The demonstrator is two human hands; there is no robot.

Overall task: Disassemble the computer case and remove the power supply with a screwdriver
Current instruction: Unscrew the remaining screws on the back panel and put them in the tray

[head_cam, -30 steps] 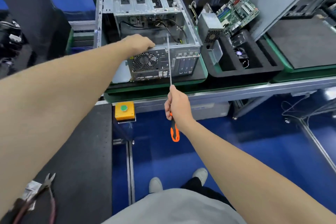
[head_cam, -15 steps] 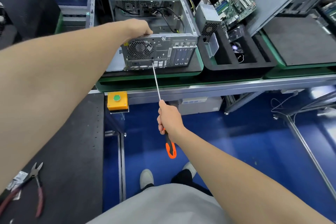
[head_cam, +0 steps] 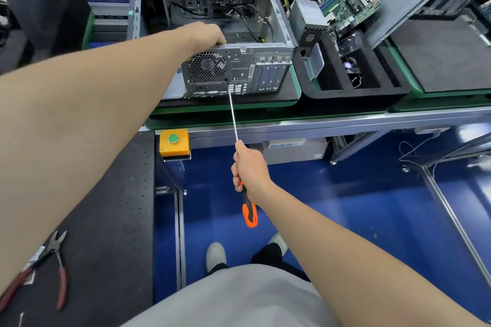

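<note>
Blue flooring (head_cam: 345, 207) was seen beneath a long aluminium-framed workbench (head_cam: 345, 125), on which green-edged carriers with black mats were lined up. Straight ahead of the grip, a grey steel computer case (head_cam: 239, 71) was laid on its side, open flank upward and rear panel turned toward the person. A long screwdriver with a thin steel shaft and an orange-and-black handle (head_cam: 233, 117) was clasped in the right hand (head_cam: 251, 167), the fingers wrapped round the upper handle. Its tip was set against the panel just beside a round perforated fan grille (head_cam: 208, 66). The left hand (head_cam: 204, 34) was rested on the case's upper rear edge. Its fingers were hidden, so whether they hooked over the rim could not be told. The power supply was judged to sit inside behind that panel, though it could not be picked out.

For the step to be done well, the shaft should be kept square to the screw head, pressure applied before turning, and the case braced against sliding.

Right of the grip, a black foam tray (head_cam: 345, 82) held a small grey metal box (head_cam: 308, 21) and a green circuit board (head_cam: 345, 0). Left of the grip, a yellow box with a green button (head_cam: 174, 142) was mounted, and red-handled cutters (head_cam: 57, 260) lay on a black perforated mat (head_cam: 119, 220).
</note>
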